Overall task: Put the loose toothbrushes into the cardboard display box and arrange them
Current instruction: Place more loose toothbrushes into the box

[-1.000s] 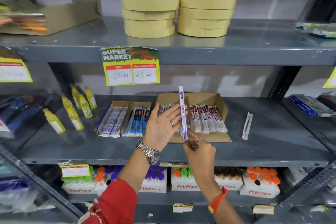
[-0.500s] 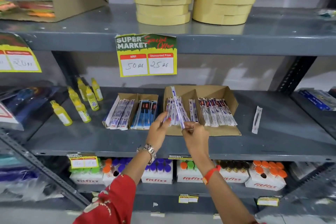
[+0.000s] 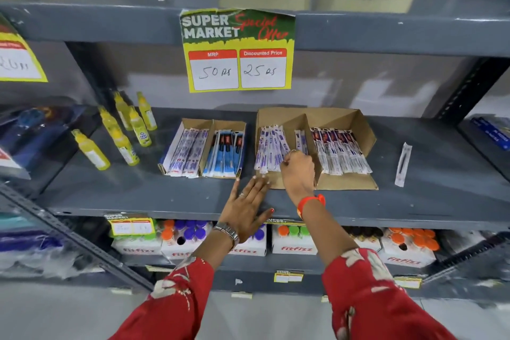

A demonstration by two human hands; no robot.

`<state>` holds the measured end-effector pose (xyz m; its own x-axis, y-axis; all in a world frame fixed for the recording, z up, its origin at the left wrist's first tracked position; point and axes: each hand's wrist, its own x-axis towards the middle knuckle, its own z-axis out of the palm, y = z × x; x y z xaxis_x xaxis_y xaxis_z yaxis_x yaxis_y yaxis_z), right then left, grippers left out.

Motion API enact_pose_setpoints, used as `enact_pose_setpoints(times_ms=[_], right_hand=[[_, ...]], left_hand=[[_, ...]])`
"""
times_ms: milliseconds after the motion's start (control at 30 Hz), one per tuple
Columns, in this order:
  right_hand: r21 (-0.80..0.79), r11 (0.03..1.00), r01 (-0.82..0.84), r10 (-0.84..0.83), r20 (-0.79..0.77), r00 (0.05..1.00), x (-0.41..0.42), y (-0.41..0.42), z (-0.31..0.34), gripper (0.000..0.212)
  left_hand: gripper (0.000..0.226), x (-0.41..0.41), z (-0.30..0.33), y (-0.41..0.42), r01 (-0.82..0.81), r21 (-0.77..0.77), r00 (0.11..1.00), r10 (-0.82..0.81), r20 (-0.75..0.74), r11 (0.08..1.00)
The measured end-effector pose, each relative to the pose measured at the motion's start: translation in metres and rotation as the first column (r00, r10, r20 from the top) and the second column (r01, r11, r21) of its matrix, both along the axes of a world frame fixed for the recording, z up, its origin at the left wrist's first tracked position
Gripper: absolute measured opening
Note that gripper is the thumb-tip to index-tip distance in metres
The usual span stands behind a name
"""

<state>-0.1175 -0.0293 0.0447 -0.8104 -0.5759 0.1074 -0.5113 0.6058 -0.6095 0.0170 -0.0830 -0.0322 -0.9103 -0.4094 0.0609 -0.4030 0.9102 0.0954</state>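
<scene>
The cardboard display box (image 3: 345,183) lies on the middle shelf, split into three compartments. Its left compartment holds a fanned row of purple-and-white packaged toothbrushes (image 3: 269,150). The right compartment holds a row of red-and-white toothbrushes (image 3: 339,152). A couple of packs (image 3: 300,141) lie in the middle compartment. My right hand (image 3: 298,171) rests over the box front, fingertips pinching the lower ends of the purple packs. My left hand (image 3: 248,207) lies flat on the shelf in front of the box's left corner, fingers spread, holding nothing. One loose toothbrush (image 3: 403,164) lies on the shelf right of the box.
A smaller cardboard box (image 3: 202,150) with two rows of toothbrushes stands left of the display box. Yellow bottles (image 3: 125,132) stand further left. A price sign (image 3: 237,50) hangs from the upper shelf. Fitfizz cartons (image 3: 292,243) fill the shelf below.
The toothbrush held upright a second ago has gone down into the box's left compartment. My left hand dropped from the packs to the shelf, flat. The camera moved closer.
</scene>
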Motion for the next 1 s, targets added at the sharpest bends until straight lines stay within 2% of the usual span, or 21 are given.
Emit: enact_pose_setpoints(times_ms=[167, 300, 433, 500, 600, 700, 833, 933, 1000], right_hand=[[-0.066, 0.997, -0.038, 0.039, 0.0, 0.999, -0.01, 0.006, -0.004, 0.017], [-0.187, 0.982, -0.028, 0.024, -0.024, 0.999, -0.02, 0.031, 0.001, 0.017], [-0.341, 0.922, 0.182, -0.186, 0.021, 0.982, -0.049, 0.075, 0.016, 0.014], [-0.351, 0.89, 0.292, -0.3, 0.032, 0.953, -0.068, 0.099, 0.016, 0.016], [-0.262, 0.856, 0.446, -0.446, 0.064, 0.893, -0.099, 0.132, 0.008, 0.02], [-0.129, 0.836, 0.533, -0.523, 0.105, 0.846, -0.13, 0.155, -0.006, 0.021], [0.021, 0.86, 0.51, -0.51, 0.089, 0.856, -0.158, 0.167, -0.014, 0.023], [0.134, 0.888, 0.439, -0.445, 0.018, 0.895, -0.164, 0.162, -0.014, 0.038], [0.188, 0.896, 0.403, -0.408, -0.011, 0.913, -0.17, 0.161, -0.013, 0.04]], left_hand=[[0.064, -0.001, -0.005, -0.003, -0.006, -0.015, 1.0, 0.006, -0.023, 1.0], [0.066, 0.0, -0.006, -0.002, 0.022, 0.019, 0.987, -0.019, -0.161, 1.0], [0.061, -0.009, 0.003, 0.005, 0.023, -0.006, 0.962, -0.024, -0.273, 1.0], [0.062, -0.023, 0.011, 0.017, 0.039, -0.025, 0.957, -0.045, -0.287, 0.999], [0.063, -0.049, 0.019, 0.043, 0.106, -0.008, 0.959, -0.104, -0.264, 0.994], [0.063, -0.073, 0.013, 0.07, 0.193, -0.05, 0.961, -0.199, -0.191, 0.98], [0.063, -0.093, -0.004, 0.1, 0.223, -0.131, 0.973, -0.228, -0.025, 0.966], [0.066, -0.097, -0.009, 0.102, 0.19, -0.113, 0.982, -0.188, 0.026, 0.975], [0.066, -0.098, -0.008, 0.104, 0.183, -0.103, 0.983, -0.181, 0.035, 0.978]])
